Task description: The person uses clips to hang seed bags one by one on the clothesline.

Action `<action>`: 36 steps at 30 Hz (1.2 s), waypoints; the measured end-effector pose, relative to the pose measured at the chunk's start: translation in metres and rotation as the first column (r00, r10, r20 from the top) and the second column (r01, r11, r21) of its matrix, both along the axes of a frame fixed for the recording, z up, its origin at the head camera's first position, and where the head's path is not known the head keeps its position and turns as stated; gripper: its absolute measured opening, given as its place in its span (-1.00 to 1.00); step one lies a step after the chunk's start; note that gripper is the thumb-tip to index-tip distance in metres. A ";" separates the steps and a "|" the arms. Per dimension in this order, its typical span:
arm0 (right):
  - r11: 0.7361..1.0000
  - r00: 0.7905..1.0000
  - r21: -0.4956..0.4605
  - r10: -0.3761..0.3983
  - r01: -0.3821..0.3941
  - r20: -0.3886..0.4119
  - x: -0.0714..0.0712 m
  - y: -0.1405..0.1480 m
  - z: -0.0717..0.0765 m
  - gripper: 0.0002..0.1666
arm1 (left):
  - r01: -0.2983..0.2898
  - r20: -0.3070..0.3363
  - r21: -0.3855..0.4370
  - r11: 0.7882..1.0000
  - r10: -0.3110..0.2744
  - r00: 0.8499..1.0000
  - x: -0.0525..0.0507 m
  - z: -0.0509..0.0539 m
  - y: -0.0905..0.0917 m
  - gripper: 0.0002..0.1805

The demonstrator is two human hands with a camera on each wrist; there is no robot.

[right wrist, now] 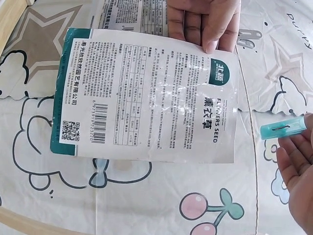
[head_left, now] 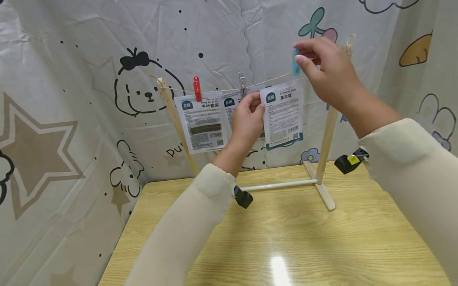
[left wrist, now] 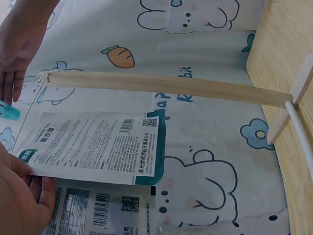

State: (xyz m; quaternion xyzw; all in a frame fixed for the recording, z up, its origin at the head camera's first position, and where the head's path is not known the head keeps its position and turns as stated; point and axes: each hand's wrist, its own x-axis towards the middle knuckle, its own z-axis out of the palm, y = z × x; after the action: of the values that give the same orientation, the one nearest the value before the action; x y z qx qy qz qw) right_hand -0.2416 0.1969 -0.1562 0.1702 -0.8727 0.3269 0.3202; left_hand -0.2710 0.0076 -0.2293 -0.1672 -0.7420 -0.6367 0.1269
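Observation:
My left hand (head_left: 247, 119) pinches a white seed packet (head_left: 284, 115) by its upper left edge, between thumb and fingers. The packet has a green lower border, and its printed side faces me just below the thin string (head_left: 280, 77). Above and right of it, my right hand (head_left: 327, 71) pinches a light blue clothespin (head_left: 295, 62) between thumb and fingers. In the right wrist view this clothespin (right wrist: 283, 128) is beside the string, apart from the packet. Two more packets hang to the left: one (head_left: 204, 135) under a red clothespin (head_left: 197, 89), the other (head_left: 229, 103) under a clear clip (head_left: 242, 84).
The string runs between two wooden posts (head_left: 326, 143) of a stand on a wood-grain table (head_left: 286, 230). A white rod (head_left: 279, 185) joins the posts low down, and a wooden foot (head_left: 323, 194) supports the right one. A cartoon-printed curtain (head_left: 214, 35) hangs close behind.

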 end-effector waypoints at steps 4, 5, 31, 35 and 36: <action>1.000 1.000 -0.006 0.001 -0.001 0.001 -0.003 -0.002 0.002 -0.48 | 0.002 0.003 0.008 1.000 -0.002 1.000 0.000 -0.001 0.000 -0.72; 1.000 1.000 -0.010 -0.002 0.002 0.003 -0.004 -0.003 0.003 -0.48 | 0.004 0.005 0.012 1.000 -0.004 1.000 -0.001 -0.001 0.000 -0.72; 0.994 0.993 -0.103 -0.023 0.035 0.117 -0.019 -0.015 0.010 -0.48 | -0.003 -0.003 -0.001 1.000 0.003 1.000 0.001 0.001 0.003 -0.72; 0.995 0.991 -0.098 -0.013 0.026 0.133 -0.021 -0.017 0.010 -0.48 | -0.009 -0.002 -0.002 1.000 0.009 1.000 0.002 0.002 0.003 -0.72; 0.995 0.991 -0.093 -0.011 0.024 0.136 -0.021 -0.017 0.009 -0.49 | -0.009 -0.001 0.000 1.000 0.009 1.000 0.002 0.002 0.003 -0.72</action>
State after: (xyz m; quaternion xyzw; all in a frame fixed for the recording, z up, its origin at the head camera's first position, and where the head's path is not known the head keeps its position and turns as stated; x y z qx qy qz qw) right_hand -0.2628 0.1797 -0.1470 0.1245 -0.8774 0.3759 0.2710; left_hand -0.2693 0.0110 -0.2276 -0.1641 -0.7428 -0.6359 0.1303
